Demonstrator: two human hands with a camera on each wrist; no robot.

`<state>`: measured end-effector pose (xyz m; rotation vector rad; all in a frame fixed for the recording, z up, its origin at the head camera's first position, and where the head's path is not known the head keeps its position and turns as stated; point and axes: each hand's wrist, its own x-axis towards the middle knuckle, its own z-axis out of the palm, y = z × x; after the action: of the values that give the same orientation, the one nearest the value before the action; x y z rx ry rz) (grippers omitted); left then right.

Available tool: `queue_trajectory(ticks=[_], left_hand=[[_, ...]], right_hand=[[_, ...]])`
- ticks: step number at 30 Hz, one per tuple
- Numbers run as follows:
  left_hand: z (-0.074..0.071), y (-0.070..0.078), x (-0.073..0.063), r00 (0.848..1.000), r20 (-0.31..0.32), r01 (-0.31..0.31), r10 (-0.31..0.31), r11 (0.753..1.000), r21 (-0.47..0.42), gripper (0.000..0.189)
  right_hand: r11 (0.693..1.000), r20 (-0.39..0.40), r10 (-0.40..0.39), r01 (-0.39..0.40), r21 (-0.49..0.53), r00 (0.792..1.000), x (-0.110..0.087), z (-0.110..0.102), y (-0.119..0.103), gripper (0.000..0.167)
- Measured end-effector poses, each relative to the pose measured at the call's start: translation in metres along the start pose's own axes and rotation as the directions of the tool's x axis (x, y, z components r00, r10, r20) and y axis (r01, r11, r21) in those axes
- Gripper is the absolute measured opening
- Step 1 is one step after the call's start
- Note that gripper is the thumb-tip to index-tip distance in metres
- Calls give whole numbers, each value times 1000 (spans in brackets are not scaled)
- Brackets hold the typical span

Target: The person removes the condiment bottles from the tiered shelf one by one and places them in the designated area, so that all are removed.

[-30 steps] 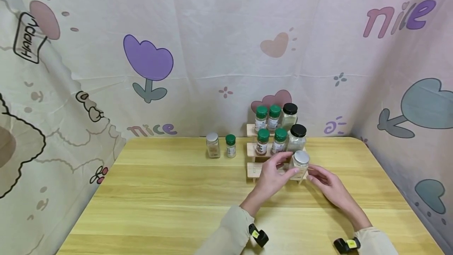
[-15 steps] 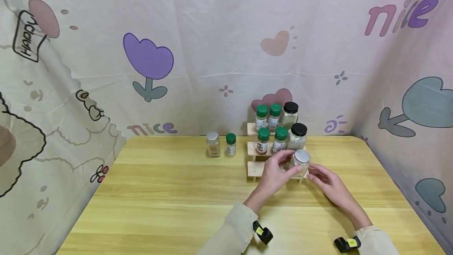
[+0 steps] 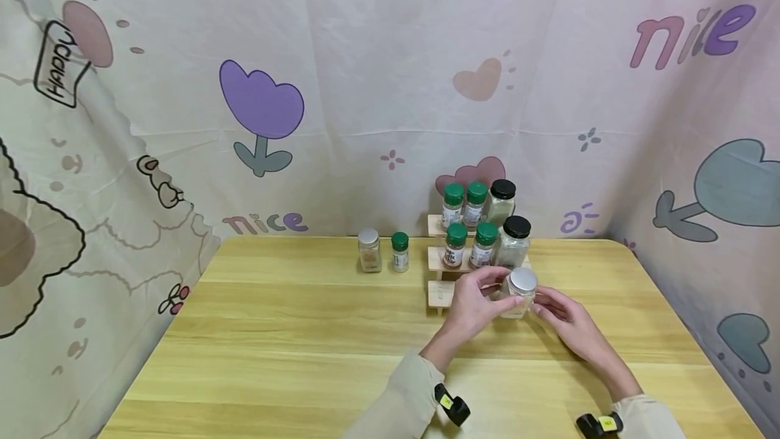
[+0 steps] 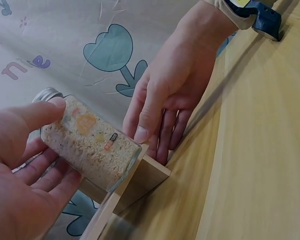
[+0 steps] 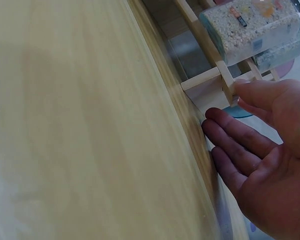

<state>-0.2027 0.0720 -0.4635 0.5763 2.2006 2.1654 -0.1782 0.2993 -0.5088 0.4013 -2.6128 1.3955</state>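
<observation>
My left hand (image 3: 472, 305) grips a clear spice jar (image 3: 523, 283) with a silver lid, thumb on its front and fingers behind. Pale, grainy contents fill the jar (image 4: 92, 142), which leans across the front of the wooden tiered rack (image 3: 440, 294) in the left wrist view. At the rack's right end is my right hand (image 3: 568, 322); in the right wrist view its thumb (image 5: 257, 92) lies right at the shelf's corner, other fingers loosely extended. The jar and left hand hide much of the lowest tier.
Two green-capped jars and one black-lidded jar stand on each upper tier, such as this black-lidded jar (image 3: 513, 246). Left of the rack, a silver-lidded jar (image 3: 369, 253) and a small green-capped jar (image 3: 399, 254) stand on the wooden table (image 3: 274, 330). A patterned cloth (image 3: 365, 87) hangs behind.
My left hand has brought the silver-lidded jar slightly toward the front, so it now covers the rack's front right corner. The right hand stays at the rack's end.
</observation>
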Motion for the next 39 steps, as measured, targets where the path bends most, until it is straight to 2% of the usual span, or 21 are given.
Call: queue_trajectory(ticks=[10,18,26,32,39], left_hand=[[-11,5,-8,998,55,-11,12,1000,-14,41],[-28,14,-14,993,97,-65,66,998,-12,42],[-53,20,-20,987,128,-99,102,995,-30,43],[-73,24,-24,988,132,-80,78,997,11,42],[-95,29,-27,988,130,-83,79,996,28,43]], right_hand=[[1000,7,-21,21,19,1000,-1,1,0,38],[1000,7,-26,26,14,1000,-1,1,-1,38],[999,18,-38,38,29,999,0,1,0,39],[999,23,-30,29,36,999,-2,1,0,40],[1000,27,-12,12,18,1000,-1,0,0,40]])
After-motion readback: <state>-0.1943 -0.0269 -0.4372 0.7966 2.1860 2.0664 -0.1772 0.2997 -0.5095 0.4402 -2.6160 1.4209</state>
